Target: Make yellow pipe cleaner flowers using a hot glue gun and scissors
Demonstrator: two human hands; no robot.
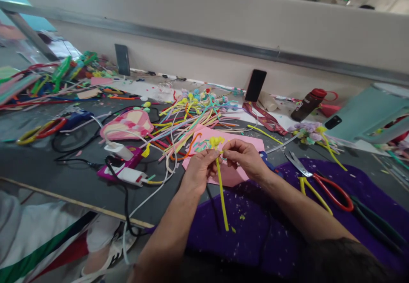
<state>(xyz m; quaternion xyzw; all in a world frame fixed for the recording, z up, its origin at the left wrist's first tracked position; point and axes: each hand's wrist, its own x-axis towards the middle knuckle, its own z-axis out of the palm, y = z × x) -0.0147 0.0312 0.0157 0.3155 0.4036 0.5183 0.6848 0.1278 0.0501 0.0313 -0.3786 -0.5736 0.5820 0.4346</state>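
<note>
A yellow pipe-cleaner flower (216, 141) with a long fuzzy stem (223, 202) is between my two hands, over a pink sheet (252, 142). My left hand (201, 170) is closed, pinching the stem just under the flower head. Fingers and thumb of my right hand (244, 157) pinch at the same spot from the other side, on what looks like a short yellow end. The stem's loose end hangs down over a purple cloth (249, 232). Exactly how the strands cross is hidden by my fingers.
Pipe cleaners (194, 116) lie heaped behind my hands. To the left are a magenta power strip (123, 168) with cords and a pink pouch (128, 124). Red-handled scissors (332, 191) rest at right. A phone (255, 85) and bottle (308, 104) stand at the back.
</note>
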